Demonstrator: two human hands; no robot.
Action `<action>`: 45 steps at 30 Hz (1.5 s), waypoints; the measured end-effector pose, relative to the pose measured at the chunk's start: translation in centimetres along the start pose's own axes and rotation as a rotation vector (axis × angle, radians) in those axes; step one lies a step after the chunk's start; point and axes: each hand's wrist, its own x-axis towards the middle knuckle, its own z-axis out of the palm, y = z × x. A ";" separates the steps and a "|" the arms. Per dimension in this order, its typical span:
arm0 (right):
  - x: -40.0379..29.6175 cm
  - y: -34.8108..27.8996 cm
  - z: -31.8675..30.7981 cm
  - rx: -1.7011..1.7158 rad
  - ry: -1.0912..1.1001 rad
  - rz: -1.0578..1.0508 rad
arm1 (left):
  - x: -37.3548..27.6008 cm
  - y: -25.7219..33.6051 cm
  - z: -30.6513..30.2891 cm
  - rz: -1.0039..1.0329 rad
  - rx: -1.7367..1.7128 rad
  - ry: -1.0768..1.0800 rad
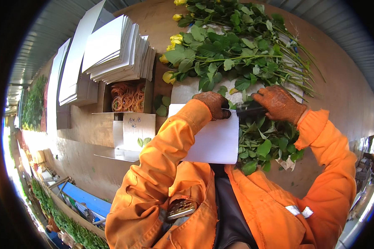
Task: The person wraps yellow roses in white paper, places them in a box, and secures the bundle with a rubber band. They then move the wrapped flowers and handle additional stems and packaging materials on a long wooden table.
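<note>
In front of me lies a white corrugated cardboard sheet [216, 140], with green rose leaves [263, 147] sticking out along its right side. My left hand [213, 104], in a brown-orange knitted glove with dark fingertips, grips the sheet's upper part near its right edge. My right hand [277, 102], gloved alike, holds a black tool [251, 109] against that edge; it is blurred and partly covered by the fingers, so its kind is unclear. Just beyond both hands, cut yellow roses [169, 77] lie with blooms to the left and stems [294, 70] to the right.
To the left, a cardboard box [148, 96] of rubber bands [127, 98] stands below a stack of white cardboard sheets [109, 46]. A card with handwriting [139, 127] lies nearer me. A pale cloth [187, 90] is under the roses on the brown table [333, 93].
</note>
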 end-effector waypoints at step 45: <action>-8.2 -20.6 4.3 0.799 -0.306 0.160 | -10.1 0.8 15.9 0.734 0.342 0.824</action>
